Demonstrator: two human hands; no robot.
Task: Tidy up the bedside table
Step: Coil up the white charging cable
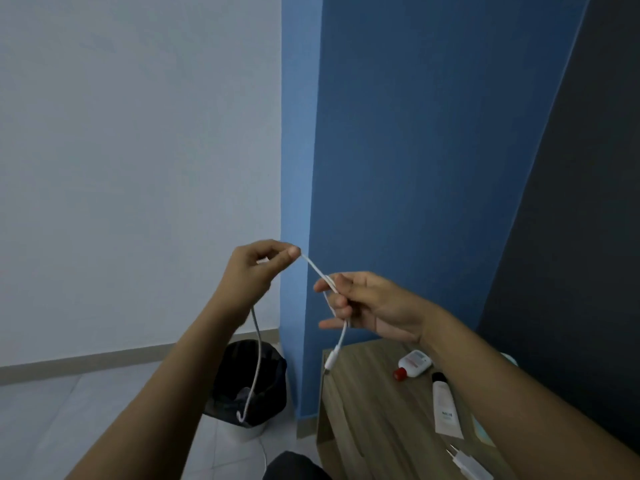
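A white charging cable [257, 344] is stretched between both raised hands in front of the blue wall. My left hand [254, 268] pinches it between thumb and forefinger, and a long loop hangs down from that hand. My right hand [363, 306] grips the cable in curled fingers; its plug end [331, 358] dangles just above the left edge of the wooden bedside table [381, 420]. On the table lie a small white bottle with a red cap [414, 364], a white tube with a black cap [445, 407] and a white charger plug [469, 465].
A bin with a black liner [247, 386] stands on the tiled floor left of the table, against the blue wall's corner. A dark headboard or panel [571, 237] rises at the right. My dark-clad knee [294, 467] shows at the bottom.
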